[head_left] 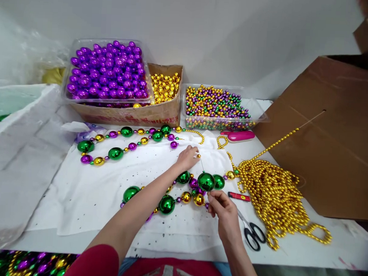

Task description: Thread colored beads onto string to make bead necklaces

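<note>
My left hand [188, 158] is closed in a pinch above the white cloth, with a small gold bead [198, 156] at its fingertips. A thin string [202, 165] runs down from those fingers to a large shiny green ball [206, 182]. Just under that ball, the thumb and fingers of my right hand [224, 209] pinch the string end of the strand; the exact grip is partly hidden. Beneath both hands lies a bead necklace [167, 204] of green, gold and purple balls, partly covered by my left forearm.
Behind stand a clear tray of purple balls [110, 71], a carton of gold beads [164, 88] and a tub of mixed beads [217, 105]. A gold bead pile [269, 194], scissors [253, 234], a red lighter [238, 196] and a cardboard box [324, 140] are right.
</note>
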`<state>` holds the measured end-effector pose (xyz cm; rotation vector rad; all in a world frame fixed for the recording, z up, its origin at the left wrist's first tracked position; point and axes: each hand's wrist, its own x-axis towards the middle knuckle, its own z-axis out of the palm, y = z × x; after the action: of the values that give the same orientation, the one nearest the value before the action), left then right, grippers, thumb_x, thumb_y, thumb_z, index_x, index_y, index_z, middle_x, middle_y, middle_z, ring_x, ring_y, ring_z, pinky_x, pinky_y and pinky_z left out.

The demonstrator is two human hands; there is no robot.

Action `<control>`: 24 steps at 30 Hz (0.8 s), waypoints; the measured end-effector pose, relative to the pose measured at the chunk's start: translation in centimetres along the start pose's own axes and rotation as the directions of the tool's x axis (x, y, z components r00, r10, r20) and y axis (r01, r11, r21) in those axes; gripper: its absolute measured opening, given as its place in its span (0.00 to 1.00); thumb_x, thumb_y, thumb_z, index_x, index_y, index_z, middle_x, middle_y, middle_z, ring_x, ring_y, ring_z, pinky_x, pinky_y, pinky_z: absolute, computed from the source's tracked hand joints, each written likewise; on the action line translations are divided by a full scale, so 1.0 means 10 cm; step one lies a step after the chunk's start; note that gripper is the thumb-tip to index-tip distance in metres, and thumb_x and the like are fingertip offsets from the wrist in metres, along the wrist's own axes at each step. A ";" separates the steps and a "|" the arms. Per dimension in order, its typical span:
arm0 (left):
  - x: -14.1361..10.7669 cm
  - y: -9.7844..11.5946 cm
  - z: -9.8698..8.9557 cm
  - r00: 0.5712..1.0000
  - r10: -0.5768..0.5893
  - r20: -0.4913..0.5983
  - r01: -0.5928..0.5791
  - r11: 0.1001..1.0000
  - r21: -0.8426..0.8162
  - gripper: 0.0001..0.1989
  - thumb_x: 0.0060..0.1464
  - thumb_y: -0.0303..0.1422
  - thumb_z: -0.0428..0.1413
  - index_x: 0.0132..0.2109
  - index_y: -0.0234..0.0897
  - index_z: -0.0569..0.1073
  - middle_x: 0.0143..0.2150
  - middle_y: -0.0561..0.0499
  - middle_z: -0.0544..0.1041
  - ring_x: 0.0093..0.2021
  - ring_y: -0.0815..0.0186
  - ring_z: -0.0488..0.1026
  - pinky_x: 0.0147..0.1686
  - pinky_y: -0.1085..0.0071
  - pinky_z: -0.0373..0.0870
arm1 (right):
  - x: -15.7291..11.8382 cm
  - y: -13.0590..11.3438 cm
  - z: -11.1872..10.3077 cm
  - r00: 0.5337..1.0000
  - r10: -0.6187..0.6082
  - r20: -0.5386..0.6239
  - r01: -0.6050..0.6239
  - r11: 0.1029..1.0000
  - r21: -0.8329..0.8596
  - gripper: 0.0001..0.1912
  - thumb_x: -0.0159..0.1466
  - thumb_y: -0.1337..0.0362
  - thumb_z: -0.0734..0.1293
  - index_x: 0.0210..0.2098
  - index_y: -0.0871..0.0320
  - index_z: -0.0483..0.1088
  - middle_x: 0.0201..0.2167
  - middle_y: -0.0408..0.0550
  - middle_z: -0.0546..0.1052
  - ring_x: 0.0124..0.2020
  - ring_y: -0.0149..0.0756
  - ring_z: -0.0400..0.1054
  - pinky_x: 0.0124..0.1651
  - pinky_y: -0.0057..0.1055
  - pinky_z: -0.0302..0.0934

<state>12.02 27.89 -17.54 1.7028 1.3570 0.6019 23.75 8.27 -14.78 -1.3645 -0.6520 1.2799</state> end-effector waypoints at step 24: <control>-0.35 -0.02 -0.40 0.984 -0.103 0.145 0.175 0.401 -0.899 0.08 0.55 0.30 0.57 0.41 0.30 0.75 0.36 0.44 0.77 0.30 0.71 0.74 0.34 0.74 0.70 | -0.01 0.01 0.05 0.998 0.040 0.042 -0.036 0.994 -0.099 0.12 0.54 0.56 0.71 0.28 0.58 0.69 0.17 0.39 0.66 0.18 0.27 0.57 0.21 0.25 0.48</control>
<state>7.76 25.86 -15.16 0.6558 0.7968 0.9504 23.20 8.32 -14.74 -1.4383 -0.7313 1.3261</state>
